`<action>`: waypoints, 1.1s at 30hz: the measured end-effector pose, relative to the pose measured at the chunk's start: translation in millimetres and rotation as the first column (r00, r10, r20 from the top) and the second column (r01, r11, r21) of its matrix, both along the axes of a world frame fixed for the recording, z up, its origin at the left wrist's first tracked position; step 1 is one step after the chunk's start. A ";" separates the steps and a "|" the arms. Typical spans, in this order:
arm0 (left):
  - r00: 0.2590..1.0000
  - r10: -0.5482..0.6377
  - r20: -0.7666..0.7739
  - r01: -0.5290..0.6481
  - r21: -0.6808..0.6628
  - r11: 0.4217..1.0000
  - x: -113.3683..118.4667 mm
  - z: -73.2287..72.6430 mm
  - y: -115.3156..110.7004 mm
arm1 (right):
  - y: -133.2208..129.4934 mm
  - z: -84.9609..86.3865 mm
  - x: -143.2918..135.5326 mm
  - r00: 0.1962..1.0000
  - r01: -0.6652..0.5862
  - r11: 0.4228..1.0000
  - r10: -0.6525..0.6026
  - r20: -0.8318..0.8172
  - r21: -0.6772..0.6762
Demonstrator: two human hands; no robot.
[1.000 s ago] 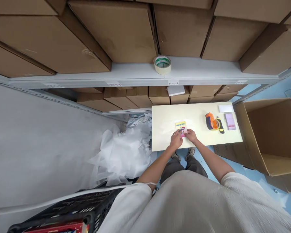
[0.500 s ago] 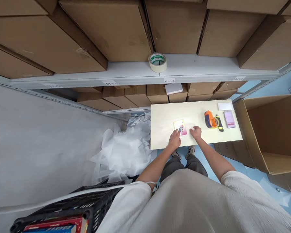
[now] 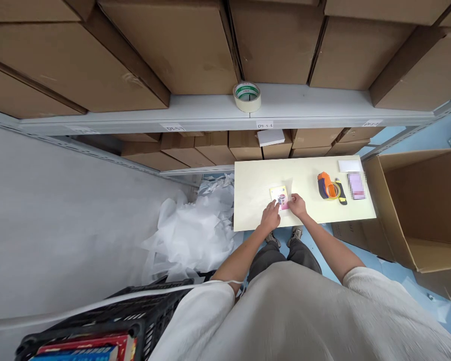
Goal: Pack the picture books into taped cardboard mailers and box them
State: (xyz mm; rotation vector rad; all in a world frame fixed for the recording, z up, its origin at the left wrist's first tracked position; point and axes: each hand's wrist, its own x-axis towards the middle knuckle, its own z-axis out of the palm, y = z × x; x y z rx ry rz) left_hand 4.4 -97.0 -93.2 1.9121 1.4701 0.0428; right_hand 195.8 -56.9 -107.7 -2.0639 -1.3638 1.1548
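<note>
A small booklet [image 3: 278, 192] with a yellow and pink cartoon cover lies flat on the cream board [image 3: 253, 175]. My left hand [image 3: 271, 215] rests its outstretched fingers on the booklet's lower left part. At the booklet's right edge, my right hand [image 3: 297, 205] pinches a thin translucent sheet [image 3: 289, 186] that stands up from the board. Whether this sheet is wrapping film or part of the booklet's cover, I cannot tell.
An orange tape dispenser [image 3: 325, 184], a yellow-black cutter [image 3: 341, 192], a blurred purple pack [image 3: 356, 185] and a white card [image 3: 349, 166] lie right. An open carton [image 3: 404, 200] stands beyond. Crumpled white sheets [image 3: 191, 235] and a black crate [image 3: 150, 311] are left; a tape roll [image 3: 247, 104] sits on the shelf.
My right hand has moved left to the booklet's edge, and the translucent sheet now stands up at its fingers. My left hand stays on the booklet.
</note>
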 end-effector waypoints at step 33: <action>0.986 0.152 0.071 -0.146 -0.074 0.986 13.4 23.9 21.7 | 17.3 15.2 -27.5 0.912 0.229 0.947 -0.290 -0.290 -0.227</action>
